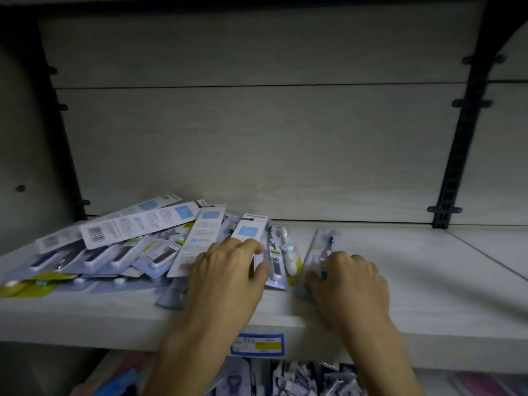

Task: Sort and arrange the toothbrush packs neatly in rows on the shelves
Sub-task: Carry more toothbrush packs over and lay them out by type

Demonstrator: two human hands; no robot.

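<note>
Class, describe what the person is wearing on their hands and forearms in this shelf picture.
Nothing is worn that shows. The left hand and right hand are bare, without gloves; no rings, watch or bracelets are visible. Both forearms are uncovered to the frame's bottom edge, with no sleeve in view.

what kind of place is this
Most likely a shop aisle: a price label on the shelf edge, a heap of toothbrush packs, and slotted shelving uprights.
</note>
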